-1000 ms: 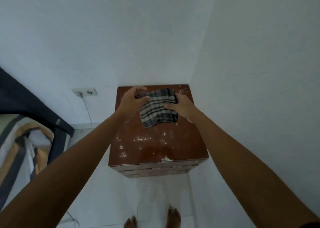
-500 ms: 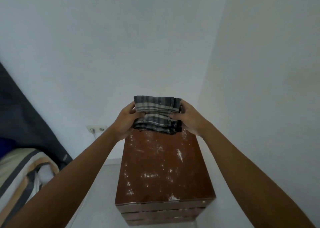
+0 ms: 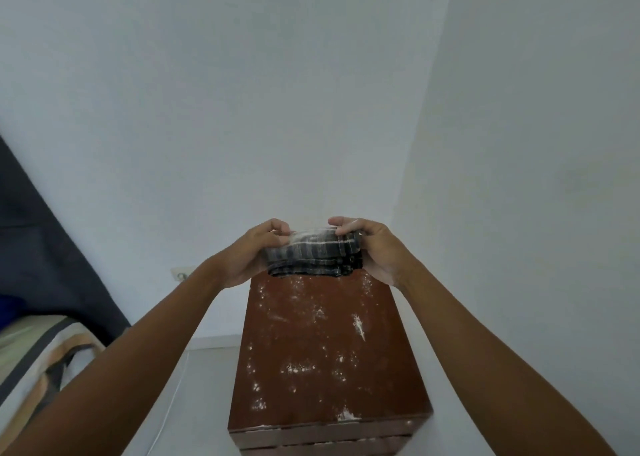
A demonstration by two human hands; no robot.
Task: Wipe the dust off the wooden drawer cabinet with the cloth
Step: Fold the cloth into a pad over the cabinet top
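The wooden drawer cabinet (image 3: 325, 362) stands in the room's corner, its reddish-brown top speckled with white dust. A grey plaid cloth (image 3: 313, 254), folded into a thick band, is held over the cabinet's far edge. My left hand (image 3: 254, 253) grips the cloth's left end and my right hand (image 3: 375, 247) grips its right end. White dust clings to the cloth's upper fold. The cabinet's far edge is hidden behind the cloth.
White walls meet in a corner just right of the cabinet. A wall socket (image 3: 181, 272) with a white cable (image 3: 169, 410) is to the left. A bed with striped bedding (image 3: 38, 362) and a dark headboard (image 3: 45, 247) lies at the left. Pale floor runs between bed and cabinet.
The cloth went from hanging loosely to being folded into a compact band between both hands. The view has tilted up, so the cabinet sits lower in the frame.
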